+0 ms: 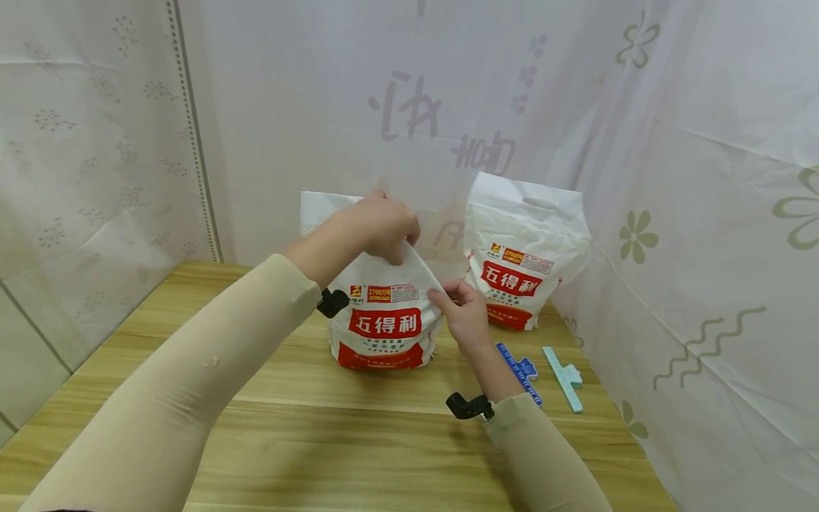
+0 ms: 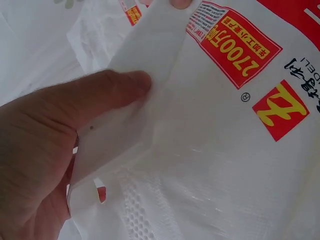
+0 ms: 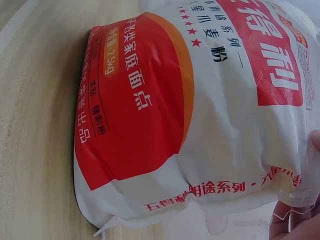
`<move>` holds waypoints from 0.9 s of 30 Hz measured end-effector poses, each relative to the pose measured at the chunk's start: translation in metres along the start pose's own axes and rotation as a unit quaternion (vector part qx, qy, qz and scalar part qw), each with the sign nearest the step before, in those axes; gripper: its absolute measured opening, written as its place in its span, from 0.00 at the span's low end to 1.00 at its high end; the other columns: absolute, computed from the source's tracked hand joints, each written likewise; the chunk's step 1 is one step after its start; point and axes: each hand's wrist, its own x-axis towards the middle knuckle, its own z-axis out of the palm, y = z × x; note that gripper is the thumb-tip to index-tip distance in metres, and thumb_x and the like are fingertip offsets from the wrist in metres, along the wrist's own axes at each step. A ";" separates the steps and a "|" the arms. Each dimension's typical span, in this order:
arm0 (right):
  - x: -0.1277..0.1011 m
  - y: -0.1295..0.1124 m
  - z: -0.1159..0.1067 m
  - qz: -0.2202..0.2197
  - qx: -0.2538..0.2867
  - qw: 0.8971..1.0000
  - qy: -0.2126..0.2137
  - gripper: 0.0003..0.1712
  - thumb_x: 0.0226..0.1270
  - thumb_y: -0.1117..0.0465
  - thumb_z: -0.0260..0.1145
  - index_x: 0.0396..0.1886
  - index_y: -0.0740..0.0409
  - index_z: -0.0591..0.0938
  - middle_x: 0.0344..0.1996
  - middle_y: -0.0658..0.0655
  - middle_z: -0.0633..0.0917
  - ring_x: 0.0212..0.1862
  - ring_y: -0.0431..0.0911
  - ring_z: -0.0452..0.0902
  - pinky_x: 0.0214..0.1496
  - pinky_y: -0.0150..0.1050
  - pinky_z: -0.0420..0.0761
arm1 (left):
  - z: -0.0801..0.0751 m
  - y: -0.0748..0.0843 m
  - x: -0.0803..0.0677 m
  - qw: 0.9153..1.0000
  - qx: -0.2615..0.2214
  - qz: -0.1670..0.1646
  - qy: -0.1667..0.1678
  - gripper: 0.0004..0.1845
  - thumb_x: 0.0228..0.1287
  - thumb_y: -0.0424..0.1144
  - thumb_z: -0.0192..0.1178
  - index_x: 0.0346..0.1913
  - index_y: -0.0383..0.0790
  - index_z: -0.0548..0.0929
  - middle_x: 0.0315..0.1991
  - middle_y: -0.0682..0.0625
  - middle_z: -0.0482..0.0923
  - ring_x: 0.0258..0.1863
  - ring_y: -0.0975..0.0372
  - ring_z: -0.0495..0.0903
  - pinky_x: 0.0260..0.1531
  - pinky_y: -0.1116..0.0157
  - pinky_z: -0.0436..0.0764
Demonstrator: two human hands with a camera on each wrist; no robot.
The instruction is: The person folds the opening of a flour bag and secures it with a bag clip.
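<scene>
A white flour bag (image 1: pixel 384 274) with red printing stands upright on the wooden table, its top right corner folded over on a slant. My left hand (image 1: pixel 380 226) reaches over the top and grips that fold; the left wrist view has the thumb (image 2: pixel 117 90) flat along the white material (image 2: pixel 200 150), the other fingers behind it. Lower down, my right hand (image 1: pixel 470 316) pinches the bag's right side edge between thumb and fingers. In the right wrist view the bag's printed front (image 3: pixel 230 125) fills most of the picture, with the right fingertips at the edge.
Behind and to the right stands a second flour bag (image 1: pixel 512 277) with a handle slot in its top. A blue clip (image 1: pixel 521 373) and a pale green clip (image 1: pixel 564 380) lie on the table (image 1: pixel 301 441) at the right. Patterned curtains (image 1: pixel 710 235) hang around it.
</scene>
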 end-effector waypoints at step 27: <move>-0.002 0.011 0.000 -0.105 -0.093 0.990 0.008 0.05 0.72 0.66 0.77 0.43 0.63 0.91 0.41 0.53 0.86 0.45 0.44 0.83 0.45 0.30 0.86 | 0.007 -0.002 -0.002 0.999 0.007 0.044 0.002 0.07 0.68 0.31 0.71 0.34 0.47 0.87 0.35 0.51 0.85 0.38 0.55 0.79 0.43 0.58 0.81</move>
